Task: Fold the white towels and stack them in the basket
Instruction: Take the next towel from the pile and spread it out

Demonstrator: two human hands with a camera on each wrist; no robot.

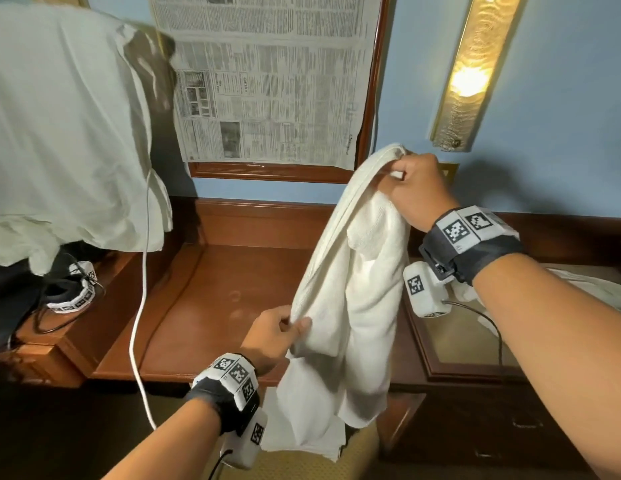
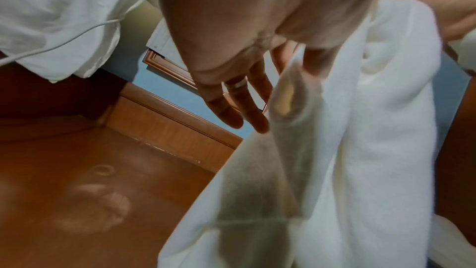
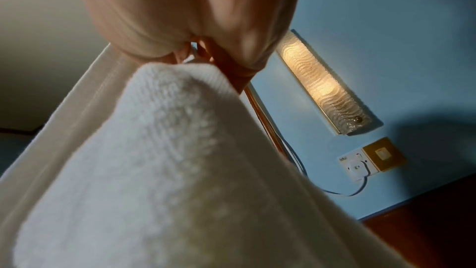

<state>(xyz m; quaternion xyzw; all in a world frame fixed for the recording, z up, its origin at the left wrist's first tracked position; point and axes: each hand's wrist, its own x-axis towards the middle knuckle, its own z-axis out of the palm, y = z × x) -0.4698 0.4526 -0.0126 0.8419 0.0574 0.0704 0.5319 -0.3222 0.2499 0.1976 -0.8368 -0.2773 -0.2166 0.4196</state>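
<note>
The left hand (image 1: 272, 336) is pinching the hanging towel's (image 1: 350, 289) edge above the wooden surface (image 1: 212, 306); the right hand (image 1: 418, 192) is gripping the top corner. Finding matching corners first should square the fold.

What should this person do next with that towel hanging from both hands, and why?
Probably slide the left hand along the edge to find a corner. The white towel hangs bunched and crumpled, the right hand gripping its top, so it likely needs spreading over the wooden table before folding.
</note>
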